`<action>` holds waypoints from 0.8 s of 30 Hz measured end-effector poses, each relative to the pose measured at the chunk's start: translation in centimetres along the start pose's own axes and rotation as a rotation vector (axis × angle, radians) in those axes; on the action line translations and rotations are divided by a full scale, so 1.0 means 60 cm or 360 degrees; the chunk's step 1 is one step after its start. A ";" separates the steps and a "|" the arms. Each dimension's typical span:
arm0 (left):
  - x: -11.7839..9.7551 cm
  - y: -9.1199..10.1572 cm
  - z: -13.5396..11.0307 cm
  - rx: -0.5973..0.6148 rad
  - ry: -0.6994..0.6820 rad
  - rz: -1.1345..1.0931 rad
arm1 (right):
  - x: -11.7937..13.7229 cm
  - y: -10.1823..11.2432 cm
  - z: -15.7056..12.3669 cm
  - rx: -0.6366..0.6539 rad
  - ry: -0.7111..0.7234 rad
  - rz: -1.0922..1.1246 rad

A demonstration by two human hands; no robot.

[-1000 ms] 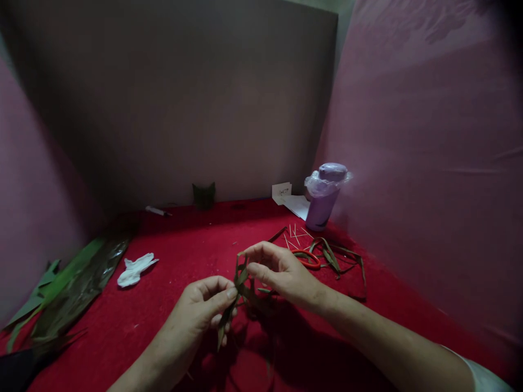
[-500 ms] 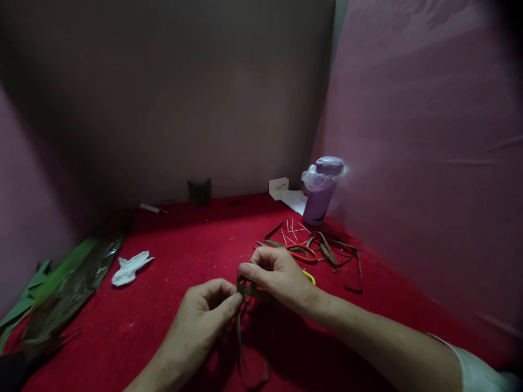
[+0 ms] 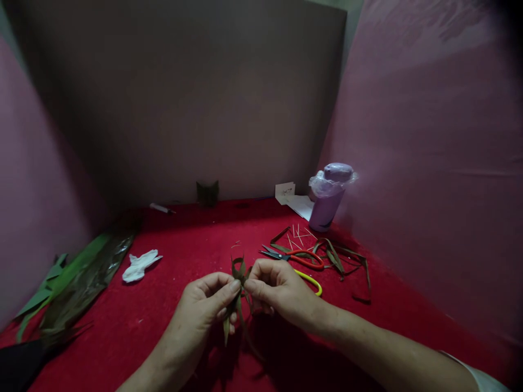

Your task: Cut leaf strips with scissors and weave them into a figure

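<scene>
A dark green leaf strip (image 3: 238, 268), folded into small loops at its top, is pinched between my two hands. My left hand (image 3: 202, 307) grips its left side with thumb and forefinger. From the right, my right hand (image 3: 281, 288) pinches the same piece, fingertips close to the left thumb. Loose ends of the strip hang below the hands. The inner folds are partly hidden by fingers. Just beyond my right hand lie scissors with red and yellow handles (image 3: 304, 258), their blades pointing left.
Loose leaf strips (image 3: 333, 256) and several toothpicks (image 3: 297, 234) lie at right. Behind stand a purple bottle (image 3: 327, 204) and a white card (image 3: 285, 191). Crumpled tissue (image 3: 140, 265), long green leaves (image 3: 77, 272), a syringe-like tube (image 3: 160, 208) and a woven leaf piece (image 3: 207, 193) are left and back.
My right hand has come down beside my left thumb; the looped top of the strip now shows above the fingers. The view has shifted slightly, baring the scissor blades.
</scene>
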State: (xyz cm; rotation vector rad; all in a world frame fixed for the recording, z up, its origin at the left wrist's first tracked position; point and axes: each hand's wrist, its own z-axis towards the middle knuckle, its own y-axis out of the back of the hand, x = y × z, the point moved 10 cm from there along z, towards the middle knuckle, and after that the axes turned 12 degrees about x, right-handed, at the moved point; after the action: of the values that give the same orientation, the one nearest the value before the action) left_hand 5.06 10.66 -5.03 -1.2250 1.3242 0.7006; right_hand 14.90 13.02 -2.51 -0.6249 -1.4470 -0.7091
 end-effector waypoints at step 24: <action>-0.001 0.003 0.003 0.0000 -0.0063 -0.0039 | -0.008 -0.016 0.000 0.0396 -0.0221 0.0242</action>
State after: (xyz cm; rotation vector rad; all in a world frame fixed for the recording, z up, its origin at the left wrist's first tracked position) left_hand 4.95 10.86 -5.06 -1.2193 1.2747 0.7043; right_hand 14.17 12.46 -3.05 -0.5916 -1.5673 -0.3648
